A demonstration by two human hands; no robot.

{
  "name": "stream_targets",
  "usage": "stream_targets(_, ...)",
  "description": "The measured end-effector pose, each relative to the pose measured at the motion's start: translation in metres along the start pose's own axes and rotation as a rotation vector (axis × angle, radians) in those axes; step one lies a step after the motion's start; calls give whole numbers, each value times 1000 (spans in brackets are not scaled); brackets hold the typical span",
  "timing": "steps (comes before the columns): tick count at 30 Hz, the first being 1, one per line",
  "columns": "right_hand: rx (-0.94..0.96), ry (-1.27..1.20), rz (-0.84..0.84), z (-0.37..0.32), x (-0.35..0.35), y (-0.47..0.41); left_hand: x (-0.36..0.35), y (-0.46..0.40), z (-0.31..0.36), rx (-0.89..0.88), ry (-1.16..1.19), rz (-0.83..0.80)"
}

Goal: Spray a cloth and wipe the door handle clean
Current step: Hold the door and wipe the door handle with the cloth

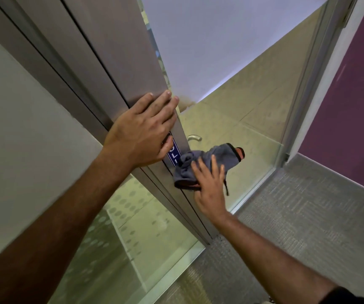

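A grey cloth with dark trim is bunched around the near door handle, which it hides. My right hand presses the cloth from below, fingers spread over it. On the far side of the door edge, a silver lever handle shows just above the cloth. My left hand lies flat on the metal door frame, fingers apart, partly covering a blue sign. No spray bottle is in view.
The door stands open, with glass panels marked by frosted dots below my arms. Grey carpet covers the floor at the right. A purple wall and another metal frame stand to the right.
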State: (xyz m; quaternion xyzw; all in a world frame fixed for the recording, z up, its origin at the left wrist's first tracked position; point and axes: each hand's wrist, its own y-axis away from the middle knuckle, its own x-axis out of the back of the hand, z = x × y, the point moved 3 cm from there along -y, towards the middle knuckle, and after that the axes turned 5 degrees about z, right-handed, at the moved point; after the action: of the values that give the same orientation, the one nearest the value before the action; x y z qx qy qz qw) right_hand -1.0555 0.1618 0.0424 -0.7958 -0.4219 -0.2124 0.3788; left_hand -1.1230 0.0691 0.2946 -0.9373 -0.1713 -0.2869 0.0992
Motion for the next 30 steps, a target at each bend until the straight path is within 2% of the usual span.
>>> stream_targets(6,402,247,-146,14,4,4,3,1,-1,-19,-29,-38)
stream_targets(10,543,123,-340,34,28,-7,2,0,0,-4,-24,-31)
stream_targets(12,439,-99,-313,31,44,-14,2,0,-1,-4,-17,-27)
stream_targets(13,325,-258,-233,26,53,-18,2,0,-1,-6,-16,-28)
stream_targets(17,-297,-834,292,-2,71,-33,0,0,-2,-1,11,-19)
stream_targets(19,-410,-997,452,-21,63,-45,0,-1,-1,1,44,-21)
stream_targets(21,-368,-999,479,-44,52,-56,0,-1,-1,2,60,-19)
stream_targets(25,-147,-753,359,-83,20,-59,1,0,0,6,91,-8)
stream_targets(30,-19,-521,365,-62,-3,-51,0,1,0,9,84,2)
